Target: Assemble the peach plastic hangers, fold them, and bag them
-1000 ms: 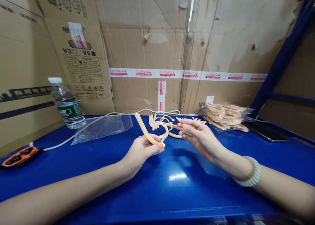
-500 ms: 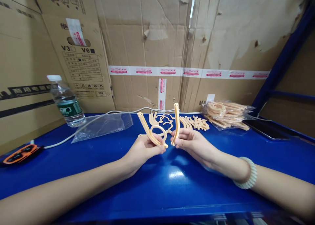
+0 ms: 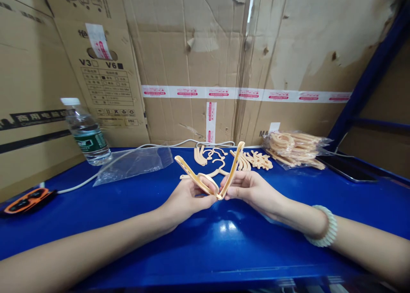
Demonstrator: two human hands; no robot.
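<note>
My left hand (image 3: pixel 187 199) is closed on a peach-coloured plastic hanger arm (image 3: pixel 188 170) and a curved hook (image 3: pixel 209 178) joined or held at its lower end. Between the fingers of my right hand (image 3: pixel 254 189) is a second hanger arm (image 3: pixel 236 161), tilted up to the right. The lower ends of both arms meet in a V; whether they are locked together I cannot tell. Just behind, a hanger with its hook (image 3: pixel 218 162) lies on the blue table (image 3: pixel 192 246), partly hidden by my hands.
Loose hanger arms (image 3: pixel 200 155), more arms (image 3: pixel 245 161) and a pile of small parts (image 3: pixel 261 159) lie at the back. Bagged parts (image 3: pixel 293 150) and a phone (image 3: pixel 349 170) are right. Leftward are a plastic bag (image 3: pixel 137 162), water bottle (image 3: pixel 88 135) and orange-black object (image 3: pixel 28 200).
The right-hand arm has come left and down at its lower end and tilted outward, closing the gap to the left-hand piece. The left-hand piece has dipped and turned slightly.
</note>
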